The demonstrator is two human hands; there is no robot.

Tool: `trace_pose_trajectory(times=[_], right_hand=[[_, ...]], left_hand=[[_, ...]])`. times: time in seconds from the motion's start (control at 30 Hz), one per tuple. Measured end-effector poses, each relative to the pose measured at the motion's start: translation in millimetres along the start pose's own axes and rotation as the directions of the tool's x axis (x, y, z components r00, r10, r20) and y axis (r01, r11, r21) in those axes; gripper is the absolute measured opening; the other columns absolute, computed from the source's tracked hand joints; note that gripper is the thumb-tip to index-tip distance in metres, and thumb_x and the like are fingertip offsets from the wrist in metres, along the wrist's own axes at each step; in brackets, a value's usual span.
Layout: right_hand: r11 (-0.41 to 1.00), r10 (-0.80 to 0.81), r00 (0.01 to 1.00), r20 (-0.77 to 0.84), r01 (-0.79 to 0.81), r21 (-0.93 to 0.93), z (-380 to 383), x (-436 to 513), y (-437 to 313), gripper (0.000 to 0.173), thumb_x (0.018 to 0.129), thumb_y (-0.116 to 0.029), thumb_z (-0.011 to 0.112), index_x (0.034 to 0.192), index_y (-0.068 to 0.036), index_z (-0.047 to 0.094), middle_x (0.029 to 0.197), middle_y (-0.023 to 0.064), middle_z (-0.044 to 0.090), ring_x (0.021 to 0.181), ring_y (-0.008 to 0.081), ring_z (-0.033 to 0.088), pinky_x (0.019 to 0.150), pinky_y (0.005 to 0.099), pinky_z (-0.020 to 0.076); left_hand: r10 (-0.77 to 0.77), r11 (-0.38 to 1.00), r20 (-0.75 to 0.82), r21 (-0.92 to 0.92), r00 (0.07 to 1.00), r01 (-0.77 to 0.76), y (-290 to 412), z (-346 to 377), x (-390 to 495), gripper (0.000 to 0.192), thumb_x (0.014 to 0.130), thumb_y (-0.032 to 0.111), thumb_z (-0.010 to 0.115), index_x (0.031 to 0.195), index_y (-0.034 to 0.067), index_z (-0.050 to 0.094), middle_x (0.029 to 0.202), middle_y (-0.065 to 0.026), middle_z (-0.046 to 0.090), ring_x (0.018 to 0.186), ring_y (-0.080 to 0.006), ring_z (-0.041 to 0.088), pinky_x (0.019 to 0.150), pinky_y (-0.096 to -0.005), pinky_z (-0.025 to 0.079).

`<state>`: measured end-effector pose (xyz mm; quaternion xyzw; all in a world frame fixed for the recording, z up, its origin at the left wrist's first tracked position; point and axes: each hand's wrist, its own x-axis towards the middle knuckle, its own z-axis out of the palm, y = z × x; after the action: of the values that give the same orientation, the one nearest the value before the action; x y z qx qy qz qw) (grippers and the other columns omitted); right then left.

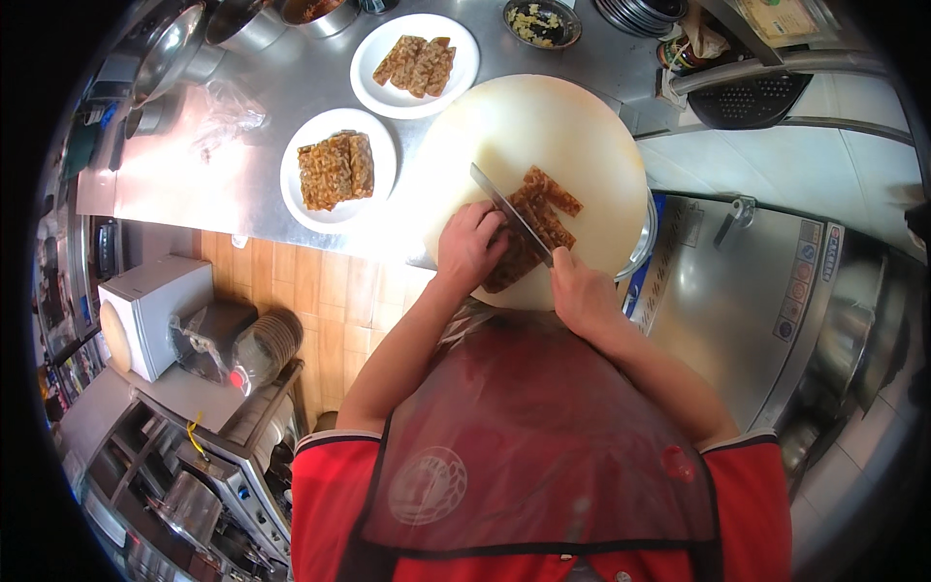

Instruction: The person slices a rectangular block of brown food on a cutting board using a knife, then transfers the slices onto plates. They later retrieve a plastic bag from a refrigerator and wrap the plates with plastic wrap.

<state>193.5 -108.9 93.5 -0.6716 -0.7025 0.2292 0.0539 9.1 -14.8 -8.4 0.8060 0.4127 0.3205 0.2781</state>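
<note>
A round white cutting board [596, 145] lies before me, bearing a brown slab [509, 265] of jellied or pressed food with pale bits. My right hand [585, 295] grips the handle of a kitchen knife [513, 214], whose blade crosses the slab at a slant. Beside the blade, on its left, my left hand [473, 244] rests on the slab with fingers bent; its fingertips are partly hidden. Cut strips [556, 191] lie to the right of the blade. Two white plates [289, 185] [364, 91] hold sliced portions of the same food at the upper left of the board.
Steel pots [251, 36] stand at the counter's upper left, near a crumpled plastic bag [229, 116]. Beyond the board are a bowl of chopped pale food [571, 33] and stacked dark dishes [640, 18]. A steel-topped appliance [716, 284] is at right.
</note>
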Motion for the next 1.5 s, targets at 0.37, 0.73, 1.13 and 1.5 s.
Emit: trace_pose_trajectory(times=[0.37,0.73,1.13,1.5], right_hand=[[0.993,0.065,0.997,0.049,-0.069,0.096,29.5,13.9,5.5,0.017,0.095,-0.01,0.056,0.099,-0.003,0.041,0.087,0.0226,0.062,0.074,0.0466,0.063,0.063,0.0562,0.0505],[0.996,0.033,0.997,-0.073,-0.027,0.084,60.8,15.5,12.4,0.017,0.092,-0.01,0.057,0.102,-0.004,0.045,0.088,0.0175,0.061,0.072,0.042,0.065,0.059,0.0516,0.0535],[1.0,0.0,0.999,-0.051,0.001,0.017,15.9,-2.5,-2.4,0.01,0.092,-0.006,0.052,0.1,-0.004,0.046,0.084,0.0165,0.062,0.068,0.0416,0.065,0.056,0.0501,0.053],[0.992,0.069,0.997,0.045,-0.074,0.103,28.8,18.6,0.8,0.019,0.096,-0.011,0.056,0.103,-0.002,0.042,0.09,0.0225,0.063,0.075,0.0474,0.064,0.063,0.0559,0.0505]], left_hand=[[-0.035,0.998,-0.031,-0.057,0.999,0.033,-7.6,3.1,3.6,0.031,0.07,0.009,0.078,0.099,0.008,0.065,0.109,-0.0084,0.064,0.095,-0.0308,0.062,0.08,-0.0407,0.053],[-0.046,0.997,-0.028,-0.064,0.999,0.044,-4.9,5.0,0.2,0.032,0.071,0.004,0.078,0.1,0.007,0.066,0.109,-0.0103,0.064,0.098,-0.0328,0.063,0.082,-0.0421,0.052],[-0.002,0.999,-0.069,-0.046,0.998,-0.002,-0.7,3.9,-5.1,0.028,0.073,0.004,0.076,0.098,0.008,0.066,0.107,-0.0111,0.063,0.097,-0.0338,0.061,0.082,-0.0432,0.051],[-0.041,0.993,-0.096,-0.115,0.995,0.03,-9.7,5.8,-0.2,0.027,0.069,0.006,0.076,0.094,0.009,0.066,0.104,-0.0085,0.065,0.093,-0.0321,0.061,0.079,-0.0424,0.052]])
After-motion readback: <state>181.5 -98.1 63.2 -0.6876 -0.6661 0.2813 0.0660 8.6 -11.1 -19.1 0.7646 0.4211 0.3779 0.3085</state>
